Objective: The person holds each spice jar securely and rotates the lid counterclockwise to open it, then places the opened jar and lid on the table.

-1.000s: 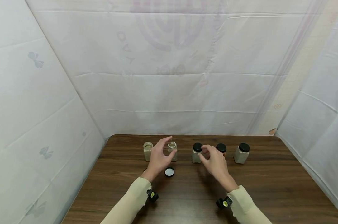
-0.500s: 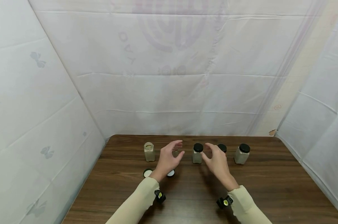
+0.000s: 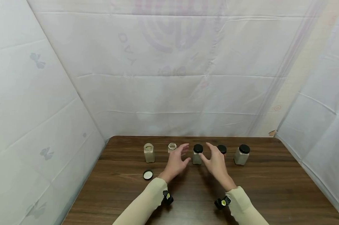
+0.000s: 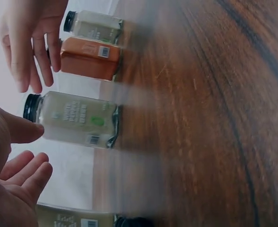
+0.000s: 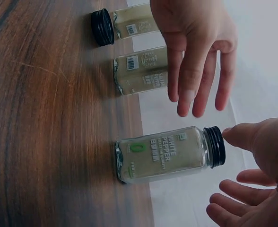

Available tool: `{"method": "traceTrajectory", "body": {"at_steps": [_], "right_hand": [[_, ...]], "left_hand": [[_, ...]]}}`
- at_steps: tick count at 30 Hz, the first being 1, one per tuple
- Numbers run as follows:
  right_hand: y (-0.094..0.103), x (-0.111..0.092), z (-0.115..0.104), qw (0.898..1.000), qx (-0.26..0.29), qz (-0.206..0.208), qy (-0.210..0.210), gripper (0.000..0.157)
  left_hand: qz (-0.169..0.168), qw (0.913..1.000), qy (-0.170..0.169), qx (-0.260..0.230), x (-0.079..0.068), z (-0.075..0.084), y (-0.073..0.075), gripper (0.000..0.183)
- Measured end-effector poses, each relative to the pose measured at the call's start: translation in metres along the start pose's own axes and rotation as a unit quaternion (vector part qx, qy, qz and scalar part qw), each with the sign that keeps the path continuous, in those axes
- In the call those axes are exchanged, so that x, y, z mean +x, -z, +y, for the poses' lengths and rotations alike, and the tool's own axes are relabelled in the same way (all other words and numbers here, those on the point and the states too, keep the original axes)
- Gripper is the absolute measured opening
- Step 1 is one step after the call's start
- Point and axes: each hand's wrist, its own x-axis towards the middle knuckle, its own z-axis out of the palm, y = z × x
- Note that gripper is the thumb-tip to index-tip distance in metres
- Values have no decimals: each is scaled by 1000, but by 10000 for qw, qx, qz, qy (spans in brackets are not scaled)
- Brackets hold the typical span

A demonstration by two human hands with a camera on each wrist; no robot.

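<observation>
Flanking the white pepper jar (image 5: 162, 153) on the counter (image 3: 110, 200), left hand (image 3: 175, 163) and right hand (image 3: 216, 163) hold nothing, fingers parted. The leftmost jar (image 3: 149, 155) and its neighbour (image 5: 140, 71) stand uncapped; this one, the orange jar (image 4: 89, 59) and rightmost jar (image 3: 241, 158) apparently remain.

Before you, a brown wood-grained table (image 3: 273, 190) bears two uncapped jars (image 3: 149, 155), three black-lidded jars (image 3: 196, 157) and an upturned black lid (image 3: 148, 175).

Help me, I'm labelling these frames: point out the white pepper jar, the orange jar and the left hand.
White pepper jar (image 5: 163, 153): right wrist view, labelled side.
Orange jar (image 4: 89, 59): left wrist view, side.
Left hand (image 3: 175, 162): head view, back of hand.
</observation>
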Motion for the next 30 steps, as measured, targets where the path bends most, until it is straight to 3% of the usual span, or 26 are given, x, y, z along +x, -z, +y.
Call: {"method": "traceTrajectory", "body": {"at_steps": [12,22,30], "right_hand": [[-10,3,0,9993,109,-114,-331,61],[-15,2,0,9986,379,-60,-366,59],[-16,3,-2,9983,455,44,-360,55]], "left_hand": [[-413,9985,319,-145,3,-10,-14,69],[-616,9955,701,-167,7,-15,-22,69],[-686,9948,735,-151,9,-17,-26,67]]}}
